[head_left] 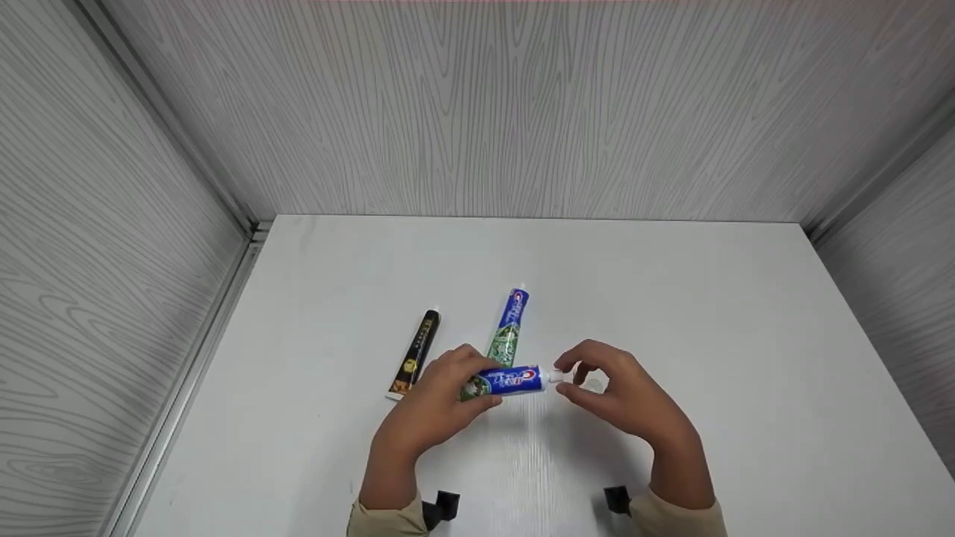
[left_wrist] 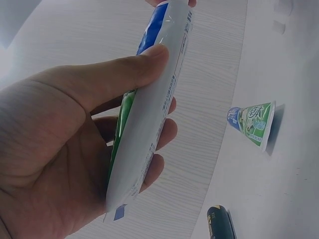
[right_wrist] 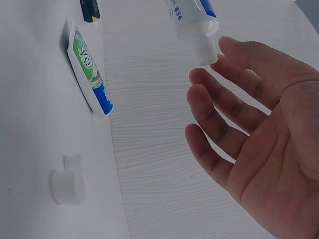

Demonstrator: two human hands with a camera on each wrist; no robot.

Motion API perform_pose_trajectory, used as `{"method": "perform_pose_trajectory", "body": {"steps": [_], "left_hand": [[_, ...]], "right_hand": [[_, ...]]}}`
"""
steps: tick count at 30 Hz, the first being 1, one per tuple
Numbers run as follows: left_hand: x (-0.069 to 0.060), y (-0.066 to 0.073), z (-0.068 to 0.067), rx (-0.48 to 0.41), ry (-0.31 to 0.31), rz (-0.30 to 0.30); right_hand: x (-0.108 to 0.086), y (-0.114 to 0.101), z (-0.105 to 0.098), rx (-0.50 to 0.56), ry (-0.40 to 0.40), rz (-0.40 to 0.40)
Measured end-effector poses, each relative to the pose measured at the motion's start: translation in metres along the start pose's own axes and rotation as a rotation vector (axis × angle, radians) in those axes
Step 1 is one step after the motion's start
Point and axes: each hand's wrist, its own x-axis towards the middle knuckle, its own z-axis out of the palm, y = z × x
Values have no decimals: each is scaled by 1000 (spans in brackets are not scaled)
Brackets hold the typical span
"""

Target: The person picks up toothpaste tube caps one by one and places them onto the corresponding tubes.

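A blue, green and white toothpaste tube [head_left: 515, 380] lies across the left hand [head_left: 436, 403], which grips it between thumb and fingers. In the left wrist view the thumb presses on the white face of the held tube [left_wrist: 149, 114], and fingertips show behind it. The right hand [head_left: 634, 395] is at the tube's white capped end [head_left: 553, 377]. From the right wrist, the right hand [right_wrist: 264, 109] has loosely bent, spread fingers, its thumb and index tips close beside the white end [right_wrist: 205, 50]; whether they touch it is unclear.
Beyond the hands, a second blue-green tube [head_left: 509, 324] lies on the white table [head_left: 746, 335], with a black tube [head_left: 418, 350] to its left. Small white pieces [right_wrist: 69, 186] stand on the table near the right hand. Grey panels [head_left: 477, 112] enclose the back and sides.
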Motion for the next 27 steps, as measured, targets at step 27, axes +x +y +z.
{"method": "perform_pose_trajectory", "body": {"steps": [27], "left_hand": [[0, 1, 1, 23, 10, 22]], "right_hand": [[2, 7, 2, -19, -54, 41]]}}
